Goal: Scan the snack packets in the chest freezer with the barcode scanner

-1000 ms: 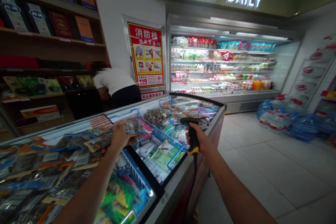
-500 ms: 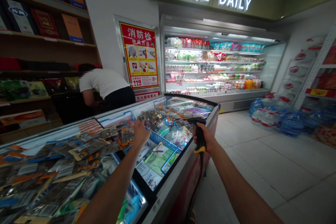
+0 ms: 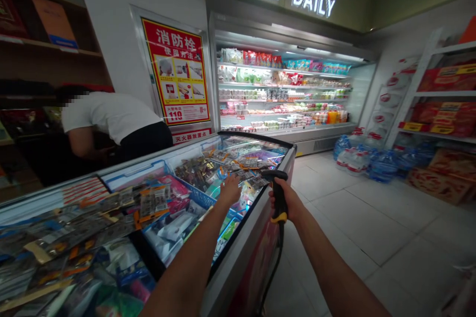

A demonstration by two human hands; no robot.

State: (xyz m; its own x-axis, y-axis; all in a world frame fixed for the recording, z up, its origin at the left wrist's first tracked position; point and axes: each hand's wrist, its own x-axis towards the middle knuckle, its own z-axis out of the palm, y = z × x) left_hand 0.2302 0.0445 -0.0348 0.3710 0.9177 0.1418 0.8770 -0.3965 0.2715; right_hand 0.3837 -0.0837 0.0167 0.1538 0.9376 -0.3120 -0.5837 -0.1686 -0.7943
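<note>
My right hand [image 3: 292, 201] is wrapped round the handle of a black and yellow barcode scanner [image 3: 279, 189], held upright at the near edge of the chest freezer [image 3: 256, 215]. From the scanner's base a dark cable hangs down along the freezer's side. My left hand [image 3: 231, 189] reaches out over the freezer, fingers stretched and apart, with nothing visible in it. Just beyond its fingertips lie flat snack packets [image 3: 253, 162] with orange edges; whether the fingers touch them I cannot tell. More packets [image 3: 154, 200] lie in a layer across the left side.
Bent over behind the freezer is a person in a white shirt [image 3: 119, 116]. A lit display fridge [image 3: 286, 131] with filled shelves stands at the back. Water bottles [image 3: 385, 164] and red cartons [image 3: 441, 176] sit on the floor at right. Blue baskets [image 3: 203, 197] divide the freezer's inside.
My left hand has moved right and forward, from above the left packets to the far right ones. The view has shifted right. My right hand keeps hold of the barcode scanner.
</note>
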